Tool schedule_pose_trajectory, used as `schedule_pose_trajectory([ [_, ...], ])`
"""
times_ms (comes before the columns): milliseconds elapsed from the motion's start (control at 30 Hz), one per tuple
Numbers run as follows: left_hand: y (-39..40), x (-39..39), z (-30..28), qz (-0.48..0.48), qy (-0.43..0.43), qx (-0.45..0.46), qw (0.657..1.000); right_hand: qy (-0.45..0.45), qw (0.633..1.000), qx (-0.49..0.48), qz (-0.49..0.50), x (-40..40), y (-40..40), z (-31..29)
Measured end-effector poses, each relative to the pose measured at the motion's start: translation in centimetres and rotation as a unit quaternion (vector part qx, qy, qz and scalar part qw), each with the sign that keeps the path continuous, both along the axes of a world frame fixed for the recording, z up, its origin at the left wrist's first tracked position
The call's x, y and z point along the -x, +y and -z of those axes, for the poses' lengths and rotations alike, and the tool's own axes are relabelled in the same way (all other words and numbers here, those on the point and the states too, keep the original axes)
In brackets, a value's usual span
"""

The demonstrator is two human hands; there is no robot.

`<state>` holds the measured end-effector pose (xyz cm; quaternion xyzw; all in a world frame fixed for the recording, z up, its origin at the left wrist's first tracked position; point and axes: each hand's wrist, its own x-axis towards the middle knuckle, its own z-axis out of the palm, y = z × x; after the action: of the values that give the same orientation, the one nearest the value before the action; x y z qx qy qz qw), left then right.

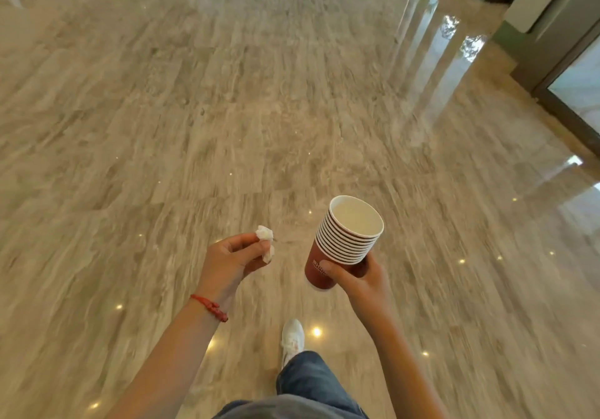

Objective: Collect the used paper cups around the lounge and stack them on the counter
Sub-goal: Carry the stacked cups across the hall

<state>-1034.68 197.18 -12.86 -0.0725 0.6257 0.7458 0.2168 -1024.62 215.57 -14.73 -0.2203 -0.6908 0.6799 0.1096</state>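
A nested stack of red paper cups (344,240) is gripped near its base by the curled fingers of the right hand (358,280), tilted, above the glossy marble floor (227,110). A crumpled white tissue (266,240) is pinched at the fingertips of the left hand (232,261).

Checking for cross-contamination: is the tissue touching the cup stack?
Apart. The head view shows bare floor between the crumpled tissue pinched in the left hand and the cup stack held by the right hand.
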Motion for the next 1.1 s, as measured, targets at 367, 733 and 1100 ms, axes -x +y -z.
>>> schedule_pose_trajectory([
  [367,10.4,20.7,-0.7,-0.013,0.018,0.012,1.000,-0.006,0.999,-0.018,-0.030,22.4,10.5,-1.3],
  [733,19.4,48.3,0.9,-0.023,0.010,0.006,1.000,-0.001,1.000,-0.018,-0.015,49.4,19.4,0.1],
  [1100,29.6,72.5,0.0,0.016,0.009,0.010,1.000,-0.005,1.000,-0.002,0.025,71.8,29.2,-0.4],
])
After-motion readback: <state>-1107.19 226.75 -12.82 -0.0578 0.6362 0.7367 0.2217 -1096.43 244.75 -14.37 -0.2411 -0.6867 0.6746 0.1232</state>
